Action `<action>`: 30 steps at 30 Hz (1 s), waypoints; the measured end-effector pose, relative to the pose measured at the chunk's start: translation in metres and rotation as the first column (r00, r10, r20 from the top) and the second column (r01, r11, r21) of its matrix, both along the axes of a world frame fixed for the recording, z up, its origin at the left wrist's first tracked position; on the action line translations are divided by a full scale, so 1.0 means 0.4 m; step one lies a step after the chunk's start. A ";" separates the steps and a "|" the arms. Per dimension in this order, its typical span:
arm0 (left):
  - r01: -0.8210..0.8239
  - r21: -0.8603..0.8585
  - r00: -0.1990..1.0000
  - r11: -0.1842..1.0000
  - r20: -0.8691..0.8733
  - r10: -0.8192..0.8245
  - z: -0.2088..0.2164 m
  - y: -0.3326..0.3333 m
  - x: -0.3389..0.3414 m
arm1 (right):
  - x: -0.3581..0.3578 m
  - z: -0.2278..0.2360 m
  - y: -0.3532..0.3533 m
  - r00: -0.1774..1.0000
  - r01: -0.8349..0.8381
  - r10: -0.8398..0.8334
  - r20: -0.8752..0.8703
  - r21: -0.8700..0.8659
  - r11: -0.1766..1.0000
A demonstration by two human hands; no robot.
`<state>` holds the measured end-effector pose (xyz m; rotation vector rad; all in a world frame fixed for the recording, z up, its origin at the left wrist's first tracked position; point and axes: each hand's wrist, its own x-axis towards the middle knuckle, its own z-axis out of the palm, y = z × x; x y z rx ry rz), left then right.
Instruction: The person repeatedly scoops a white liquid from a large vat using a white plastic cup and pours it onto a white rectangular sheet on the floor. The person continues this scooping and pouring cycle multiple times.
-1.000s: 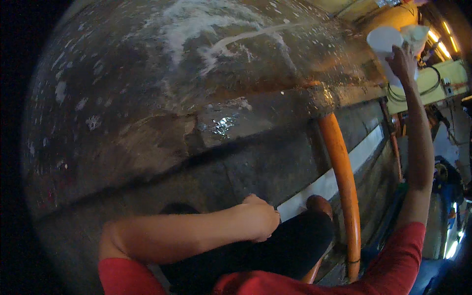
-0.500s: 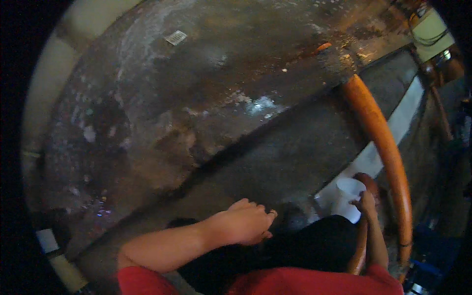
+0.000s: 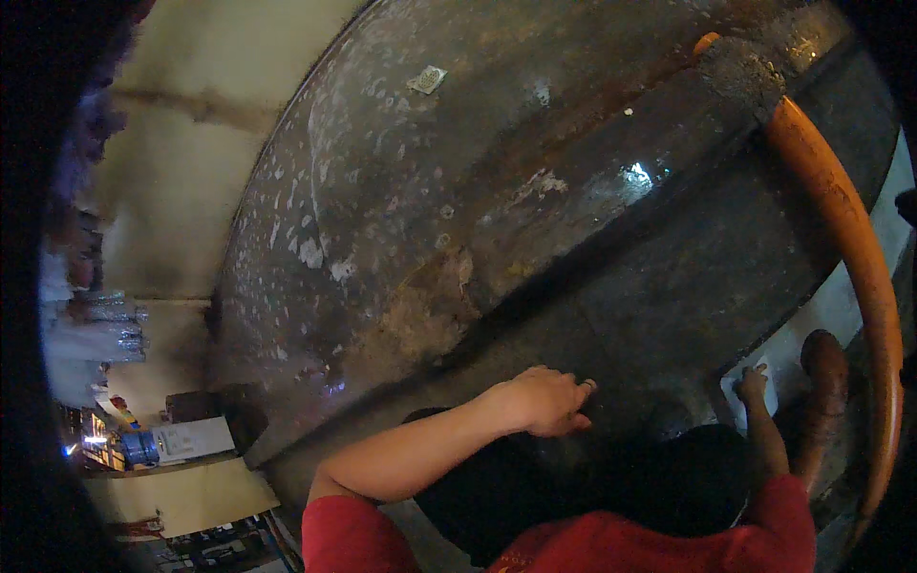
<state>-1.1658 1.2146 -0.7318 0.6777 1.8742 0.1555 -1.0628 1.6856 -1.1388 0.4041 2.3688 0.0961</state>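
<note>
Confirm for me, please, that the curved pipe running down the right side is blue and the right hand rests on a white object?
Not quite: the head view shows the curved pipe is orange, not blue. The right hand does rest on the white object.

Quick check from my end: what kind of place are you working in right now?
Probably a rough workshop or industrial yard. A huge stained, rust-patched metal surface fills the view, an orange pipe curves along its edge, and cluttered shelves stand far left. The left hand rests against the metal.

l hand [image 3: 544,401] loosely curled, forearm bent across body; r hand [image 3: 752,384] low, arm straight down.
</note>
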 end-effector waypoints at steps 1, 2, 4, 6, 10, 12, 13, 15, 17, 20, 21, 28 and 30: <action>0.009 0.004 1.000 1.000 -0.012 -0.009 -0.004 0.004 -0.001 | -0.008 -0.010 -0.011 0.999 0.035 -0.035 -0.006 0.024 0.999; 0.011 0.010 1.000 1.000 -0.020 -0.011 -0.007 0.010 -0.001 | -0.019 -0.023 -0.019 0.993 0.105 -0.104 -0.061 0.021 0.994; 0.028 0.009 0.999 1.000 -0.025 -0.028 -0.009 0.025 -0.001 | -0.044 -0.048 -0.031 0.955 0.295 -0.292 -0.052 0.044 0.955; 0.051 0.013 0.998 0.999 -0.031 -0.050 -0.003 0.043 0.000 | -0.060 -0.053 -0.019 0.951 0.294 -0.293 -0.101 -0.008 0.956; 0.092 0.061 0.994 0.994 -0.063 -0.088 0.034 0.062 0.018 | -0.021 -0.004 0.059 0.983 0.114 -0.118 -0.143 -0.033 0.993; 0.121 0.099 0.991 0.988 -0.066 -0.115 0.058 0.058 0.027 | 0.025 0.039 0.111 0.944 0.218 -0.239 -0.229 -0.113 0.969; 0.134 0.127 0.989 0.983 -0.074 -0.125 0.069 0.053 0.027 | 0.072 0.065 0.124 0.858 0.190 -0.265 -0.439 -0.209 0.959; 0.160 0.176 0.984 0.971 -0.104 -0.143 0.087 0.043 0.028 | 0.140 0.108 0.121 0.682 0.257 -0.377 -0.626 -0.278 0.926; 0.138 0.205 0.990 0.969 -0.061 -0.128 0.102 0.039 0.041 | 0.176 0.163 0.112 0.570 0.472 -0.518 -0.638 -0.262 0.842; 0.161 0.213 0.986 0.964 -0.066 -0.150 0.120 0.019 0.037 | 0.142 0.328 0.090 0.516 0.570 -0.551 -0.656 -0.218 0.792; 0.161 0.248 0.986 0.955 -0.081 -0.145 0.130 0.008 0.038 | 0.118 0.412 0.076 0.506 0.529 -0.534 -0.678 -0.245 0.812; 0.239 0.335 0.970 0.911 -0.124 -0.209 0.180 -0.042 0.037 | -0.195 0.987 -0.090 0.478 0.046 -0.409 -0.777 -0.443 0.895; 0.283 0.335 0.957 0.899 -0.154 -0.244 0.181 -0.033 0.034 | -0.315 1.117 -0.133 0.482 -0.281 -0.098 -0.871 -0.260 0.924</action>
